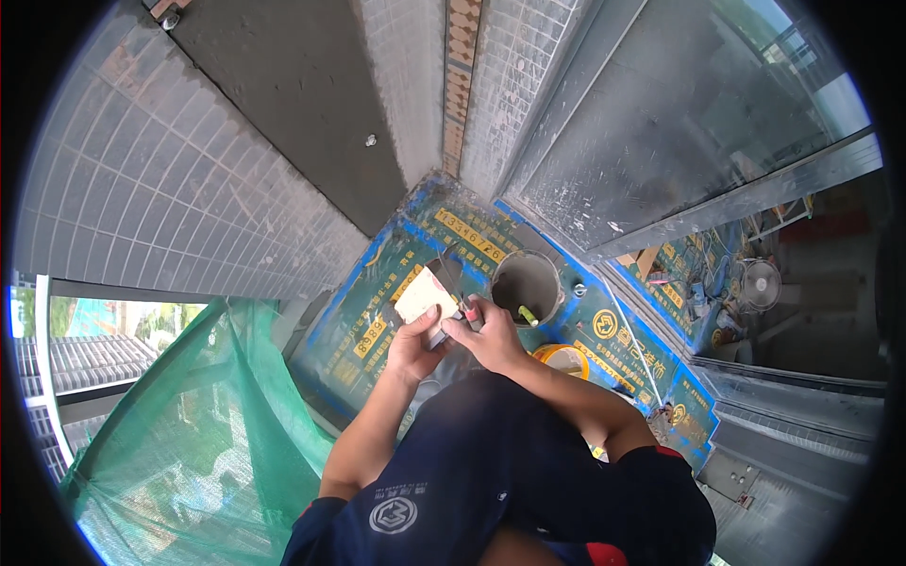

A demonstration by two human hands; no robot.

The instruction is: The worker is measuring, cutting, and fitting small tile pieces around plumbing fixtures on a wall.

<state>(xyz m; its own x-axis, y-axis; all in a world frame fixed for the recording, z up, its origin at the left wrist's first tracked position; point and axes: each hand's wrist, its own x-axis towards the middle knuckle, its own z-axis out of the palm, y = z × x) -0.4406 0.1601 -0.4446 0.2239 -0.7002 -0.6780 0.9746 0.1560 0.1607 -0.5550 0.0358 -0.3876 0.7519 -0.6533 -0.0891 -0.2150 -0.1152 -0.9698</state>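
My left hand point(411, 349) is closed on the lower edge of a cream, flat, squarish piece point(423, 296); its exact kind is unclear. Close beside it, my right hand point(494, 340) is closed around a tool with a red-and-dark handle point(470, 315). A thin dark part shows beyond that hand, but the tool's kind cannot be made out. The hands nearly touch, thumbs toward each other, in front of my body. Just past my right hand stands a round bucket point(498, 275) with grey material and a yellow-green handled item point(528, 315) inside.
Green printed sheeting point(377, 292) with blue tape covers the floor. A yellow-rimmed tub point(583, 357) sits by my right forearm. Tiled walls meet ahead, with a dark grey coated strip point(293, 85). Green netting point(208, 424) hangs left. Beyond a doorway at right stands a fan point(761, 283).
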